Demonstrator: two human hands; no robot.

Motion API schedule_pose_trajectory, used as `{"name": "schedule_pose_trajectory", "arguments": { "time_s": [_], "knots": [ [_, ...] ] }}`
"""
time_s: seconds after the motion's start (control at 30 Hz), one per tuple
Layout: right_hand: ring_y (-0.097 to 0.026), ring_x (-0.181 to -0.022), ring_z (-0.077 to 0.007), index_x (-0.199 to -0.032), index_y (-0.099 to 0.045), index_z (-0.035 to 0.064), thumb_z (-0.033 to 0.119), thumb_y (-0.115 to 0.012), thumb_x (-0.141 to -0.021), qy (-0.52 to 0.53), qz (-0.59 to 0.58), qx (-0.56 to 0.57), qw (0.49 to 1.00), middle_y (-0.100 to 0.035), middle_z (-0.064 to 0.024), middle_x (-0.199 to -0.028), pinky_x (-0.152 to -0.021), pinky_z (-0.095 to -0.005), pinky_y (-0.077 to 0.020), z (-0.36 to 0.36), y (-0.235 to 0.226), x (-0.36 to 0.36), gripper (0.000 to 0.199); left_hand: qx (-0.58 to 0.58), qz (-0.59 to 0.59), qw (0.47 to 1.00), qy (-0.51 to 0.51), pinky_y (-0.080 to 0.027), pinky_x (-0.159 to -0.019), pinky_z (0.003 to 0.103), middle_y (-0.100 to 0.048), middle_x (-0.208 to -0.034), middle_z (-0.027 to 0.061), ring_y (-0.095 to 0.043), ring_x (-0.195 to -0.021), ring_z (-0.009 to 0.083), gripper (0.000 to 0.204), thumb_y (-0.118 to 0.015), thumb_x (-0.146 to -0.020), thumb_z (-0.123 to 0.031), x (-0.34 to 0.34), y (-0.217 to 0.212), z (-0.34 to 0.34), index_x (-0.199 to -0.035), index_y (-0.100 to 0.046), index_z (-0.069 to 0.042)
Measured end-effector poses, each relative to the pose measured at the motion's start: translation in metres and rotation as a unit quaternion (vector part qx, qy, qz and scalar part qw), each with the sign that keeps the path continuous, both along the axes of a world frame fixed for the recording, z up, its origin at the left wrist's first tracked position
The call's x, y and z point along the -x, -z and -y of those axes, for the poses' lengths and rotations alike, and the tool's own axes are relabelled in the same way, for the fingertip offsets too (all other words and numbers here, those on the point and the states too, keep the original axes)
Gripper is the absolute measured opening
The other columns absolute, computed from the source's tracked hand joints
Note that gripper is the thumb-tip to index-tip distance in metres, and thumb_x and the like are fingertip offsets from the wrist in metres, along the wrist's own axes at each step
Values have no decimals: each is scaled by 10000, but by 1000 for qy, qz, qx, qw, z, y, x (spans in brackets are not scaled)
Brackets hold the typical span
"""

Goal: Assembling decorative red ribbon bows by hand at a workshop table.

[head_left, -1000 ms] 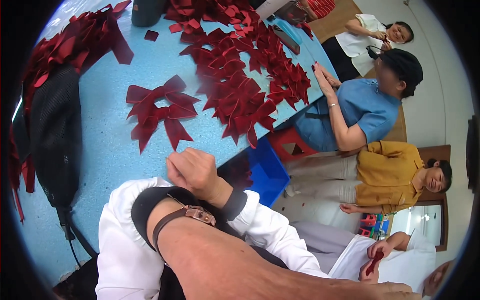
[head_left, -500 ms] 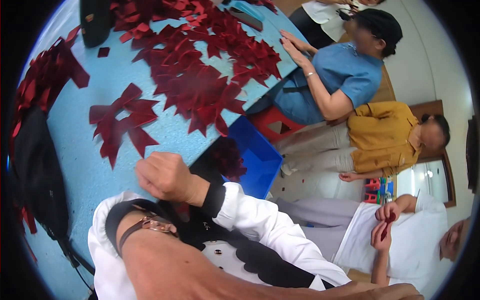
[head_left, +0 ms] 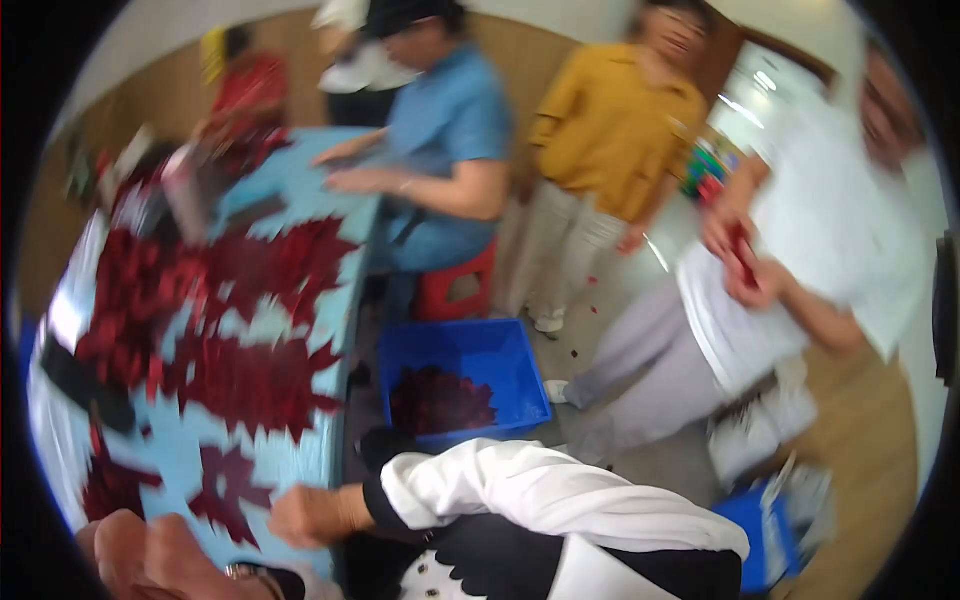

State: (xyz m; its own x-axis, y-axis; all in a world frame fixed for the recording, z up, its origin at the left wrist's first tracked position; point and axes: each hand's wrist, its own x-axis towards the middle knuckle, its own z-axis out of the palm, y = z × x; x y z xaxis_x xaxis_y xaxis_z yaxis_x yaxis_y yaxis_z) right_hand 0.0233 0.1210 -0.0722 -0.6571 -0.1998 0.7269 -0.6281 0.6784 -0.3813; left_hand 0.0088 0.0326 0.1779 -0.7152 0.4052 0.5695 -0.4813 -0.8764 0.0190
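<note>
My right hand (head_left: 315, 515) is curled into a fist at the near edge of the light-blue table (head_left: 320, 455), with nothing visible in it. Just beyond it lies a single dark red velvet bow (head_left: 230, 490), apart from the hand. At the lower left corner my left hand (head_left: 165, 555) shows blurred, a watch (head_left: 240, 571) on its wrist; its fingers are smeared. Another dark red bow piece (head_left: 115, 487) lies beyond that hand. Farther up the table, many red bows are spread in a heap (head_left: 255, 385), also blurred.
On the floor right of the table stands a blue bin (head_left: 500, 345) holding red pieces. A person in blue (head_left: 450, 110) sits on a red stool (head_left: 455, 290). Others in yellow (head_left: 615, 120) and white (head_left: 810, 230) stand at right; a dark object (head_left: 85, 390) sits at the table's left.
My view has swung up and levelled, showing more of the room. My left hand, earlier stretched close across the bottom, is now at the lower left. My right fist stays near the table edge.
</note>
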Motion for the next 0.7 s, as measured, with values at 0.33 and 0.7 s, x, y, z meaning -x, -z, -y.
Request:
{"name": "schedule_pose_trajectory", "arguments": {
  "time_s": [0.33,0.7],
  "knots": [
    [-540,-597,-297,-641,-479,62,221,-548,-798,-12,-12,-26,1000,-520,-107,-625,-513,-395,-432,10,-15,-4,234,109,-97,989,-13,-292,-570,285,-326,-494,-13,-296,-480,125,388,-391,-962,-252,-21,-2,-7,-595,-404,-129],
    [-546,-621,-312,-651,-477,58,246,-548,-801,-30,-18,-16,999,-527,-116,-638,-525,-408,-434,11,-11,-1,251,181,-177,932,-260,-293,-556,289,-262,-545,-5,-259,-512,125,335,-378,-962,-219,-28,-1,-4,-649,-340,-105]
  ]
}}
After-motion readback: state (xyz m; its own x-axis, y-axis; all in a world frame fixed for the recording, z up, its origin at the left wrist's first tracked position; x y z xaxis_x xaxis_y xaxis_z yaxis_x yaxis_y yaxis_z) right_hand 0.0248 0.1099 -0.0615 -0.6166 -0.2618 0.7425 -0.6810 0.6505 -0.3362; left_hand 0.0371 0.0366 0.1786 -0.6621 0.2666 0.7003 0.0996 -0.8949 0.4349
